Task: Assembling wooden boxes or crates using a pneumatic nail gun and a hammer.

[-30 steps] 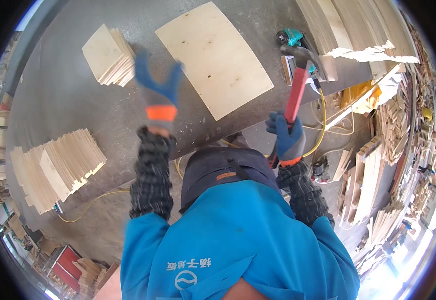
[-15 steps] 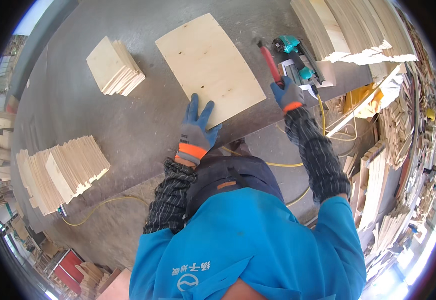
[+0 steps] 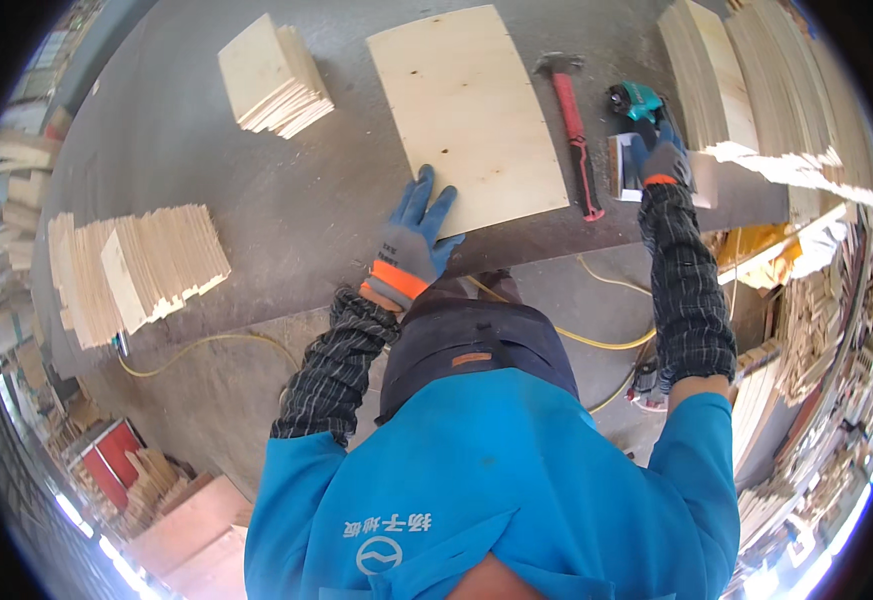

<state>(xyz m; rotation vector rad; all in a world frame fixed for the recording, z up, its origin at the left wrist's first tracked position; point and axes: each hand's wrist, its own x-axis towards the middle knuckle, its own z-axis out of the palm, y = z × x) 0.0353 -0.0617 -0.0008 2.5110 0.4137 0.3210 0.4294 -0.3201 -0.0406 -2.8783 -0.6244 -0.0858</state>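
Note:
My left hand (image 3: 419,225), in a blue and grey glove with an orange cuff, lies open with spread fingers. Its fingertips rest at the near left corner of a pale plywood sheet (image 3: 471,120) on the dark table. To the right, my gloved right hand (image 3: 663,160) is closed around the handle of a teal and black nail gun (image 3: 636,101); the glove hides most of the grip. Between the sheet and the nail gun lies a hammer (image 3: 570,110) with a red and black handle, its head pointing to the far side. A small open box (image 3: 624,165) sits beside my right hand.
A short stack of plywood pieces (image 3: 274,75) stands at the far left. Another row of thin boards (image 3: 151,265) is at the near left edge, and taller stacks (image 3: 756,80) fill the far right. A yellow air hose (image 3: 606,345) runs below the dark tabletop (image 3: 296,200).
My right hand has set the hammer down beside the sheet and moved right onto the nail gun. My left hand stays on the sheet's corner. The whole view has shifted slightly.

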